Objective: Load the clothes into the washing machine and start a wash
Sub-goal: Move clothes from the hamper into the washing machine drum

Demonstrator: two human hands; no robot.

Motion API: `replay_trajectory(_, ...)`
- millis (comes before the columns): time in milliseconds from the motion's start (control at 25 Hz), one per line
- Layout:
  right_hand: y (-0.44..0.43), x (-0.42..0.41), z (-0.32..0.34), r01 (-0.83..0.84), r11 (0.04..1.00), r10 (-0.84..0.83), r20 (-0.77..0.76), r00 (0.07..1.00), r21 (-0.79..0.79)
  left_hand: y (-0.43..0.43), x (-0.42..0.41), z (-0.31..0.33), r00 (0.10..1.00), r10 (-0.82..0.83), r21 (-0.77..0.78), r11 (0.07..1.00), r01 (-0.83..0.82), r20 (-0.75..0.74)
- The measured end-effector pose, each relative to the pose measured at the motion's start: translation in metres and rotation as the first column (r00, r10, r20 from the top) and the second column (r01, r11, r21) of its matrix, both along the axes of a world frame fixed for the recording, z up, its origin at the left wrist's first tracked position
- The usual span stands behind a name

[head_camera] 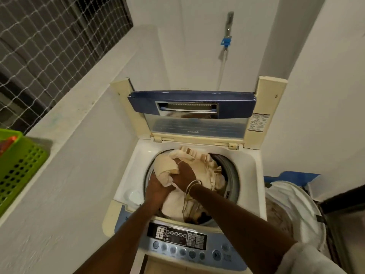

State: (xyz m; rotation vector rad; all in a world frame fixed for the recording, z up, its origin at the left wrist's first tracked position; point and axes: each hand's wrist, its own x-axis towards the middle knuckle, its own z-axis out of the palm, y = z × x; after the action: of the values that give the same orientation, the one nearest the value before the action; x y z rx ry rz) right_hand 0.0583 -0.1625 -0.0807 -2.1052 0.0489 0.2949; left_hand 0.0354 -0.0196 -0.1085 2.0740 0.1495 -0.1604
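Observation:
A top-loading washing machine (128, 171) stands before me with its blue-framed lid (191, 105) folded up at the back. Cream-coloured clothes (205, 171) fill the drum opening. My left hand (156, 189) grips a fold of the cream cloth at the drum's left side. My right hand (184, 174), with bangles on the wrist, holds the same bundle from above, fingers curled into the fabric. The control panel (177, 236) with round buttons runs along the front edge, under my forearms.
A green perforated basket (21, 161) sits on the ledge at left. A laundry bag with white cloth (290, 202) stands at the machine's right. A tap with a blue fitting (227, 43) and hose hangs on the wall behind. White walls close in on both sides.

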Motion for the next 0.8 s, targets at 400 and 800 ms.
replay_trajectory(400,-0.093,-0.015,-0.083,-0.161,0.849,0.035,-0.249,0.968,-0.503,-0.038,0.012,-0.050,0.913,-0.318,0.405,0.822,0.400,-0.256)
replay_trajectory(800,-0.106,-0.032,-0.081,-0.631,0.489,0.417,-0.474,0.776,-0.603,-0.094,0.004,-0.117,0.730,-0.451,0.386,0.638,0.666,-0.514)
